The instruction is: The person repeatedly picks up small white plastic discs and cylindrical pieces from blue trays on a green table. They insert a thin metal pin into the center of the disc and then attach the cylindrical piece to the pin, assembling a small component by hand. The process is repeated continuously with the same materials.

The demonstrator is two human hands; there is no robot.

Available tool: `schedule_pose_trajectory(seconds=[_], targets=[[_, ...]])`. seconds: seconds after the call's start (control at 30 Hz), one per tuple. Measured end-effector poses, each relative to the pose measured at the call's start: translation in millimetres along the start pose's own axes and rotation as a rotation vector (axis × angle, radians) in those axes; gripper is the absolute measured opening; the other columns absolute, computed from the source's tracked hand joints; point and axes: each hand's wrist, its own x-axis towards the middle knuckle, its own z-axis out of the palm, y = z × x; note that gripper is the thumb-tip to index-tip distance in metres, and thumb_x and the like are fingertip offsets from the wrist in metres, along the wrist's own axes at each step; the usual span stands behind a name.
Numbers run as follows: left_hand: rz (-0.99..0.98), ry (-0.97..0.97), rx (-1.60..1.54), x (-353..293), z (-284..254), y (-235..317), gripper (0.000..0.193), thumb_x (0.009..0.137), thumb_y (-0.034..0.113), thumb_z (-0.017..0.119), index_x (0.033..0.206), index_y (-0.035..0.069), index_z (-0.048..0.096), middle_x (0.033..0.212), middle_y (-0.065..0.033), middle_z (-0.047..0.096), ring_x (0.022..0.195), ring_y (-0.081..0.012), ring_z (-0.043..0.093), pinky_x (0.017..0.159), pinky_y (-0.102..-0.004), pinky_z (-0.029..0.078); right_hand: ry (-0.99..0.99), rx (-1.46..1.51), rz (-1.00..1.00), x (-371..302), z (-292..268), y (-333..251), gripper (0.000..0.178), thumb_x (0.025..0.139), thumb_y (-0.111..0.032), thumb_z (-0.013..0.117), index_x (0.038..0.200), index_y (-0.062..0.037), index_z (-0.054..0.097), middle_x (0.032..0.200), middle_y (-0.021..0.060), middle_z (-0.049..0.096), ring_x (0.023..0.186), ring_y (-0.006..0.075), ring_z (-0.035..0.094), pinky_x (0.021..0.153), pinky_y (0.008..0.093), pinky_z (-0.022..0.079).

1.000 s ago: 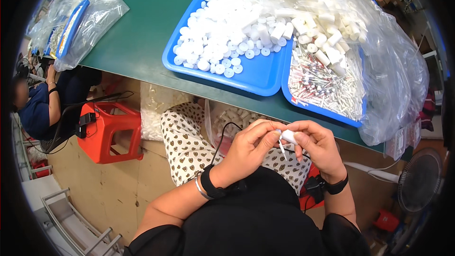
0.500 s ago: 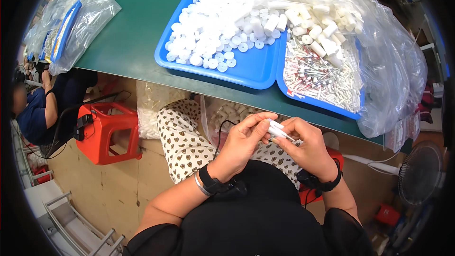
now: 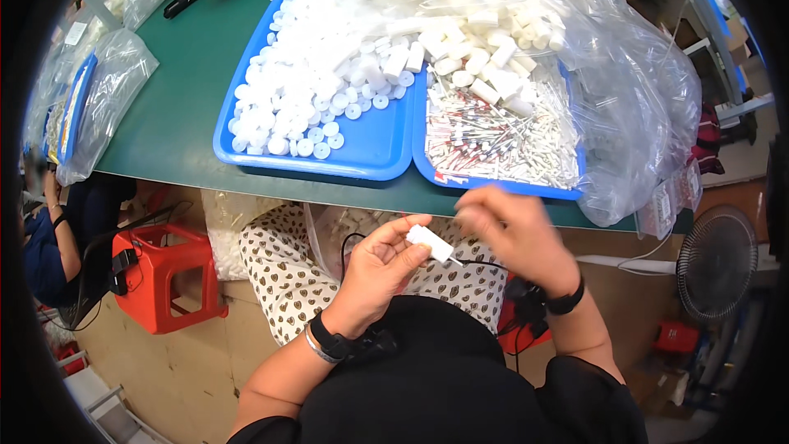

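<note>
A small white plastic tube [image 3: 431,243] is pinched in the left hand [image 3: 380,267] above the lap, below the green table [image 3: 177,107] edge. The right hand [image 3: 514,234], blurred, hovers beside it, fingers loosely curled, near the blue trays [image 3: 374,148].

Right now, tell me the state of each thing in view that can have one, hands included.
left hand: shut on the small white tube, held over the lap
small white tube: tilted, pinched at one end
right hand: blurred, apart from the tube, grip unclear
left blue tray: heaped with white caps
right blue tray: holds thin sticks and white tubes
clear bag: open, draped over the right tray
red stool: upright on the floor
</note>
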Motion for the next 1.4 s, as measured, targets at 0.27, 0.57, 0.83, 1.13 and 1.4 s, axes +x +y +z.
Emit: schedule_pose_trajectory(seconds=[0.27, 0.57, 0.83, 1.13, 1.4], targets=[[-0.162, -0.172, -0.373, 2, -3, 2, 0.024, 0.101, 0.017, 0.053, 0.122, 0.004, 0.053, 0.108, -0.0179, 0.066, 0.075, -0.0151, 0.062, 0.070, -0.0271, 0.050, 0.493, -1.088, -0.013, 47, -91, 102, 0.018, 0.083, -0.012, 0.069, 0.096, -0.0014, 0.063, 0.095, 0.0162, 0.064, 0.094, 0.0353, 0.060, 0.083, 0.0444, 0.047], [-0.115, -0.138, -0.276, 0, -8, 11, 0.027, 0.103, 0.017, 0.050, 0.125, 0.001, 0.050, 0.114, -0.0172, 0.063, 0.081, -0.0145, 0.063, 0.073, -0.0268, 0.053, 0.620, -0.988, -0.148, 44, -83, 93, 0.022, 0.084, -0.007, 0.067, 0.104, 0.0009, 0.064, 0.098, 0.0172, 0.066, 0.096, 0.0347, 0.062, 0.084, 0.0429, 0.048], [0.042, -0.037, -0.194, 6, -5, 16, 0.017, 0.104, 0.019, 0.050, 0.110, 0.004, 0.054, 0.111, -0.0116, 0.063, 0.082, -0.0111, 0.062, 0.072, -0.0258, 0.052, 0.112, -0.144, -0.393, 3, -18, -1, 0.029, 0.085, -0.011, 0.073, 0.110, 0.0004, 0.063, 0.091, 0.0155, 0.063, 0.079, 0.0314, 0.063, 0.070, 0.0385, 0.051], [0.208, 0.018, 0.045, -2, 8, 3, 0.015, 0.103, 0.011, 0.050, 0.116, 0.003, 0.051, 0.118, -0.0103, 0.056, 0.088, -0.0098, 0.059, 0.078, -0.0258, 0.050, 0.099, 0.036, -0.368, -17, 38, -5, 0.034, 0.084, -0.012, 0.073, 0.112, 0.0007, 0.060, 0.090, 0.0133, 0.064, 0.075, 0.0304, 0.066, 0.063, 0.0371, 0.052], [0.392, -0.013, 0.216, -7, 3, -10, 0.018, 0.097, 0.003, 0.053, 0.116, 0.003, 0.054, 0.119, -0.0071, 0.047, 0.106, -0.0137, 0.052, 0.096, -0.0291, 0.043, 0.174, 0.109, -0.502, -16, 62, 3, 0.029, 0.083, -0.010, 0.073, 0.105, -0.0002, 0.057, 0.088, 0.0139, 0.063, 0.074, 0.0319, 0.065, 0.062, 0.0388, 0.051]])
